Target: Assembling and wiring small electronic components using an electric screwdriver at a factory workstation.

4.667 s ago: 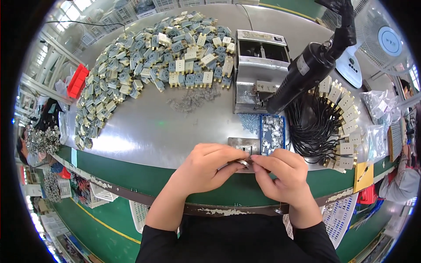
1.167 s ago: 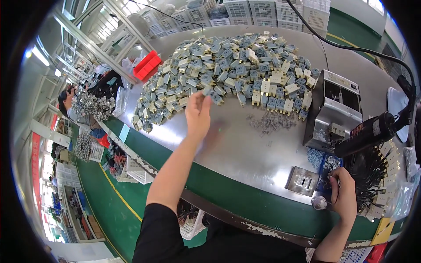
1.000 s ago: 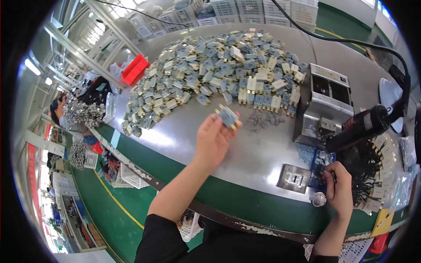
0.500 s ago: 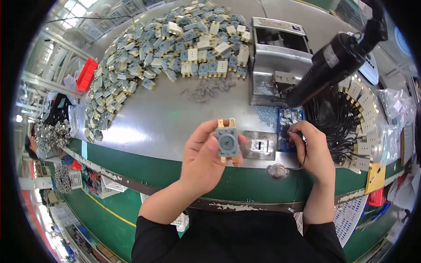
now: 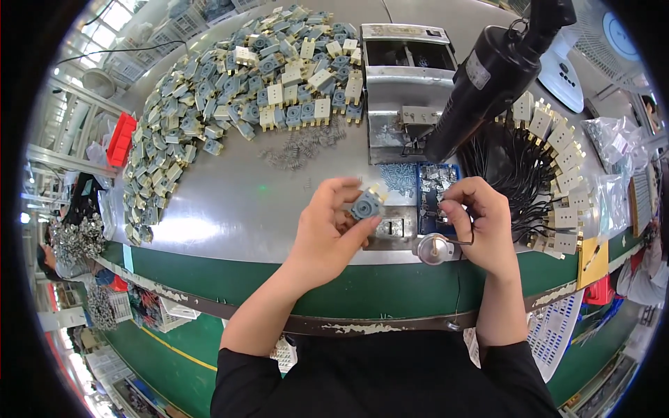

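Note:
My left hand [image 5: 317,240] is closed around a small grey plastic block [image 5: 366,205] with a round socket face and brass-coloured tabs. The block is tilted, its face turned up. My right hand [image 5: 488,226] is over a shallow blue tray [image 5: 420,202] of small metal pieces, thumb and forefinger pinched together. What they hold, if anything, is too small to make out. A round metal piece [image 5: 433,249] sits below the tray, and a dark cord runs from it to my right hand. Partly behind my left fingers lies a flat metal fixture [image 5: 394,226] with a slot.
A large heap of grey and cream blocks [image 5: 244,90] fills the back left, with loose springs [image 5: 300,148] before it. A metal machine [image 5: 404,90] and black cylinder [image 5: 474,80] stand at the back. Small screws [image 5: 398,179] lie beside the tray; corded cream blocks [image 5: 563,188] fan out right.
My left hand has turned and tilted the grey block, which faced me upright before. The round metal piece is closer to the tray. The whole view has shifted slightly.

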### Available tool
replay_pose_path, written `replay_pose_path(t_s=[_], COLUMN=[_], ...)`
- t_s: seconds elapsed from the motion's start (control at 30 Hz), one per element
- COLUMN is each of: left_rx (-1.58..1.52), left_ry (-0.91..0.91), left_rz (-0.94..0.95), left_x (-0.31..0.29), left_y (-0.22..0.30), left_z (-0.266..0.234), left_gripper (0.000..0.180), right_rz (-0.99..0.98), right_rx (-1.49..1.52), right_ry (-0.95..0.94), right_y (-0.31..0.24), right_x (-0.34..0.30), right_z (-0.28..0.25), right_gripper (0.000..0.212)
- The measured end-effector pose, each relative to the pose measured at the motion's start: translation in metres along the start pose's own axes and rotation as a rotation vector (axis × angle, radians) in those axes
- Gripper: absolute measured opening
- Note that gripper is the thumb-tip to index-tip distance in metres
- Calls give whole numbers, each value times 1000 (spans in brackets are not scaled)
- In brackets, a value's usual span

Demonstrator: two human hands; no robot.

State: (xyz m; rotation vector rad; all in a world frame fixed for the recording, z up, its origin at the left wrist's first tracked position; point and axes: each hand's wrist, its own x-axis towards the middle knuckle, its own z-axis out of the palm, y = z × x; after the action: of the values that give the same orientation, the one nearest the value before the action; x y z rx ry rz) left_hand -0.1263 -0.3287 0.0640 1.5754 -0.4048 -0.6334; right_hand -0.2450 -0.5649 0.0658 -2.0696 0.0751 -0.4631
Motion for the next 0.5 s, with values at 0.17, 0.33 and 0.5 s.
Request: replay_pose_path(t_s=[0.17,0.33,0.5], left_rx=[572,665,652], left_ry=[-179,-156,-170], left_rz=[362,534,589], left_x=[2,4,9], left_y=[-7,-20,-25], left_z=[-3,7,0], left_gripper=[41,41,34], right_rz=[-106,-110,-101], right_rx=[-96,-91,-91], right_ry=[64,0,-25], right_y=[-4,-10,-12], right_x=[5,8,6], right_z=[2,4,6], right_gripper=[17,20,23])
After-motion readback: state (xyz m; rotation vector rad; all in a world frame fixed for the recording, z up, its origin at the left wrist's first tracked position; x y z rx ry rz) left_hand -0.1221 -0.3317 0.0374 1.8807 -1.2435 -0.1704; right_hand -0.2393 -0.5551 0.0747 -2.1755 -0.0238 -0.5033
